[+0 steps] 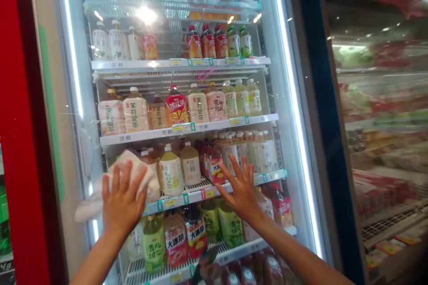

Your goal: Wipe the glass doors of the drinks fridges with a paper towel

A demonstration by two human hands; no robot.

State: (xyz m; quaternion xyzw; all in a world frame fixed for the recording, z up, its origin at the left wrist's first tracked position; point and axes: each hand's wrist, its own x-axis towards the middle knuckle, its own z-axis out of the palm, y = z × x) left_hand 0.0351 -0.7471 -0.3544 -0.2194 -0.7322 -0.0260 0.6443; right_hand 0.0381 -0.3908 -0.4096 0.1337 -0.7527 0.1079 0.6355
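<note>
A tall drinks fridge with a glass door (287, 111) fills the view. My left hand (122, 200) presses a white cloth (100, 191) flat against the glass at lower left, fingers spread over it. My right hand (239, 189) lies flat on the same glass to the right, fingers stretched apart, holding nothing. Behind the glass stand shelves (187, 128) of bottled teas and juices.
A red frame (20, 124) borders the fridge on the left. A dark door post (321, 111) stands at right, and beyond it another chilled case (384, 142) with packaged goods, blurred by reflections.
</note>
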